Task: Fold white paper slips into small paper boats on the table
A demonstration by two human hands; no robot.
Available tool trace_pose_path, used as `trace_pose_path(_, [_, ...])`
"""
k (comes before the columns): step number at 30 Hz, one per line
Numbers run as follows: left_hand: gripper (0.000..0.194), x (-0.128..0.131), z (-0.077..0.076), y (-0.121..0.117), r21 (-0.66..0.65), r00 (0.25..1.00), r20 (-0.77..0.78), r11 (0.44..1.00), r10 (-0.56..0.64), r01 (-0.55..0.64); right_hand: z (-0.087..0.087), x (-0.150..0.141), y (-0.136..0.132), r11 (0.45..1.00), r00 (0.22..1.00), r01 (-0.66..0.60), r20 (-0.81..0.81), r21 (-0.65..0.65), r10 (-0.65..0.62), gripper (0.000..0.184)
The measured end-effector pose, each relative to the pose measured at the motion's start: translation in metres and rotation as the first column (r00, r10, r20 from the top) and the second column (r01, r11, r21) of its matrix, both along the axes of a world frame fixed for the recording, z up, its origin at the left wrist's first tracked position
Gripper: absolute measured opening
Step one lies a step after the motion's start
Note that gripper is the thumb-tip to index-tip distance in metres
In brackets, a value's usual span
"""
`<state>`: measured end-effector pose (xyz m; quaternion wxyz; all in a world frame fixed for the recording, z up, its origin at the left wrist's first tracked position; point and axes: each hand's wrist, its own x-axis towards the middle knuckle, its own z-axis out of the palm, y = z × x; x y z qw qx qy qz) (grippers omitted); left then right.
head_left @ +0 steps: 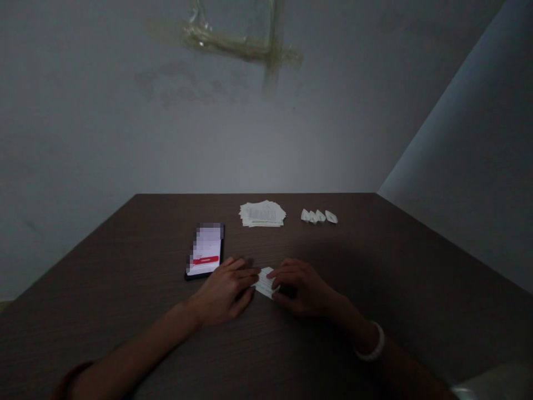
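Note:
A small printed piece of paper (265,282) lies on the table between my two hands, slightly turned. My left hand (231,289) holds its left edge, fingers reaching over it and thumb lower down. At the right edge, my right hand (303,286) has curved fingers and thumb closing on the paper, and these hide its right side. A stack of printed paper sheets (263,214) sits farther back. To its right are several small folded papers (318,216) in a row.
A smartphone (205,250) with a lit screen lies just beyond my left hand. The dark wooden table (125,266) meets a grey wall (333,144) at the back. Another wall (470,183) slopes along the right side. A white bracelet (375,344) circles my right wrist.

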<state>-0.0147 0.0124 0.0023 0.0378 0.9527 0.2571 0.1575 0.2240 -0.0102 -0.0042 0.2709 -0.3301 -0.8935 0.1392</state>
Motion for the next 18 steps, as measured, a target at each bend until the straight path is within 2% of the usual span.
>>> trace_pose_path(3, [0.029, -0.0006, -0.0005, 0.0004, -0.008, 1.000, 0.008, 1.000, -0.007, 0.007, -0.0030, -0.0004, 0.0043, 0.997, 0.997, 0.071, 0.023, 0.008, -0.071, 0.017])
trace_pose_path(7, [0.029, 0.0003, 0.0007, -0.0007, -0.007, 1.000, 0.020, 1.000, -0.011, 0.011, -0.0023, -0.0041, 0.0070, 0.977, 0.959, 0.193, 0.194, 0.087, -0.207, 0.025])
trace_pose_path(14, [0.025, -0.0004, 0.0019, -0.0034, 0.017, 0.997, 0.074, 1.000, -0.013, 0.012, 0.0056, -0.0077, 0.0050, 0.968, 0.920, 0.217, 0.305, 0.124, -0.245, 0.027])
trace_pose_path(18, [0.022, -0.0046, 0.0009, -0.0040, 0.062, 0.991, 0.118, 0.995, 0.064, -0.072, 0.0052, -0.0070, 0.0071, 0.967, 0.915, 0.215, 0.318, 0.138, -0.249, 0.028])
